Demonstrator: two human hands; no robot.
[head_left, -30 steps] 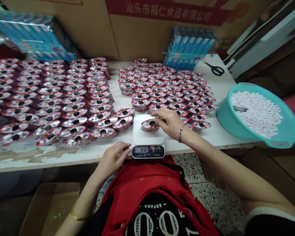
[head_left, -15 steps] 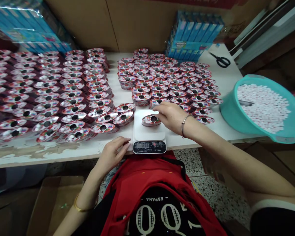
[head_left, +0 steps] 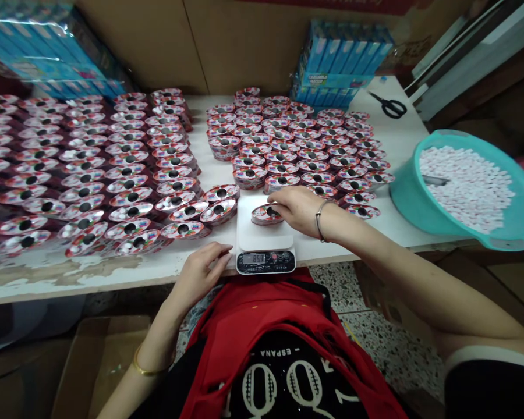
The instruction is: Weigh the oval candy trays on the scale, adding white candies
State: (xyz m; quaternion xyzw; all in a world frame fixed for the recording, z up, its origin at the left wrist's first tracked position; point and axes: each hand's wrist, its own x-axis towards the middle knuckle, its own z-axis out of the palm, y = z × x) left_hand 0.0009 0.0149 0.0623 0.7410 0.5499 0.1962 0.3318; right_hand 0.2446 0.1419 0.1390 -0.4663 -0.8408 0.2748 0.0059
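Note:
A small oval container (head_left: 262, 216), red and white with a dark round opening on top, sits on a white kitchen scale (head_left: 247, 237) at the table's front edge. My right hand (head_left: 299, 209) reaches over from the right, its fingers closed at the container's right end, covering part of the opening. Its thumb tip is partly hidden. The scale's display (head_left: 254, 259) is lit, its digits hard to read. Left of the scale, my left hand (head_left: 198, 273) rests at the table edge, fingers loosely bent and apart, holding nothing.
Rows of similar containers (head_left: 128, 174) fill the left side, some with white pieces on top. Another group (head_left: 283, 145) stands behind the scale. A turquoise basin (head_left: 408, 201) of small white pieces (head_left: 471, 186) holds a metal scoop (head_left: 434, 181). Scissors (head_left: 393, 107) and blue wrapped packs (head_left: 344, 55) lie behind.
My right hand has moved slightly left and down, its fingertips now further over the container's opening. The digits on the display have changed. My left hand stays where it was.

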